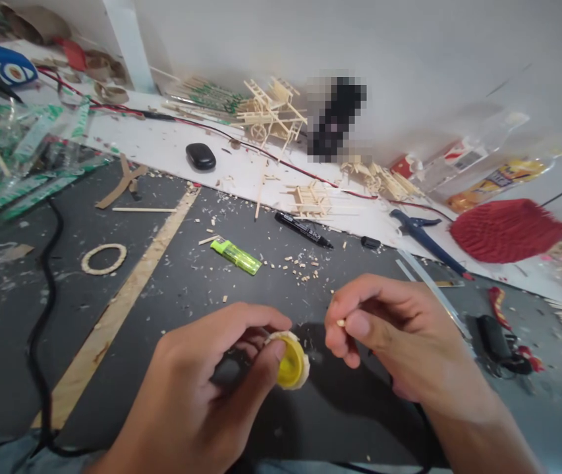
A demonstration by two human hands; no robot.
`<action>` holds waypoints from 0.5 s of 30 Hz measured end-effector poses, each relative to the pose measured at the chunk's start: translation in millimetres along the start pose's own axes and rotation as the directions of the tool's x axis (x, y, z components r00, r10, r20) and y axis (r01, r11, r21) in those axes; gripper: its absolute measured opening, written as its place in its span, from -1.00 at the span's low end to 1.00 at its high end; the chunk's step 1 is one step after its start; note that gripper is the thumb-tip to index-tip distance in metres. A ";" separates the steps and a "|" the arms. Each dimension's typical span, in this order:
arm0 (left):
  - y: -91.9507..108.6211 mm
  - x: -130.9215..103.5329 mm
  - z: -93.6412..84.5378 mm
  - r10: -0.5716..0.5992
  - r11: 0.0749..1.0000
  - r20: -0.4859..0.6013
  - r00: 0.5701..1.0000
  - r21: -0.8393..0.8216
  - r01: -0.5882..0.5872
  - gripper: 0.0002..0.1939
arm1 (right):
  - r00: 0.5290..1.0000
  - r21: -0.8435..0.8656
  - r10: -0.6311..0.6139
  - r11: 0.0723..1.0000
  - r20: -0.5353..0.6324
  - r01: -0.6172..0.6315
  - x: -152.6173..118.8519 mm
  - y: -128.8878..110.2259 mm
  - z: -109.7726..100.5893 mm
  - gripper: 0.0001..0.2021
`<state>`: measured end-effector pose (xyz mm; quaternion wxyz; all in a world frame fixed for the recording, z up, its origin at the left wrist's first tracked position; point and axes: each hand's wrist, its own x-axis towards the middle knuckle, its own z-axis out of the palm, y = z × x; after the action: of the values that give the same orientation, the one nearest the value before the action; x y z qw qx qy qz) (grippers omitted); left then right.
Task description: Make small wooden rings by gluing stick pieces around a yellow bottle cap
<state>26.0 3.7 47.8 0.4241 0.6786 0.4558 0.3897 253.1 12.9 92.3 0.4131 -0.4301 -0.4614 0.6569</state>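
Note:
Between the thumb and fingers of my left hand (221, 375) is a round yellow cap (290, 363), tilted so its hollow inside shows, with small pale wood pieces around its rim. To its right, my right hand (384, 336) pinches a tiny pale wood piece (341, 323) between thumb and index finger. The two hands are apart, both above the dark table (162, 336). Beyond them lie a yellow-green lighter (236, 255) and small wood bits (305, 268).
A pale ring (104, 259) and a black cable (46, 289) lie at the left. Farther back are a black marker (303, 230), stick models (273, 112) and a black case (200, 157). Blue-handled pliers (429, 243) and a red bristled object (508, 230) are at the right.

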 end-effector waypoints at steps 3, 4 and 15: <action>1.9 1.1 -1.9 0.009 1.000 -0.017 1.000 0.014 -0.009 -0.87 | 1.000 -0.020 -0.020 1.000 -0.009 0.020 -1.7 2.7 0.1 -0.96; 1.9 1.1 -2.3 0.011 1.000 -0.027 1.000 0.013 -0.011 -0.86 | 1.000 -0.020 -0.014 1.000 -0.006 0.014 -2.4 3.6 0.0 -0.95; 3.2 0.5 -1.5 0.102 0.988 -0.106 0.989 0.129 -0.088 -0.89 | 0.992 -0.220 0.033 0.974 -0.120 -0.059 -5.4 6.2 6.8 -0.91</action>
<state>25.7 3.7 51.4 0.3359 0.7015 0.4695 0.4180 247.4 4.8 88.7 0.3730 -0.5216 -0.4975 0.5842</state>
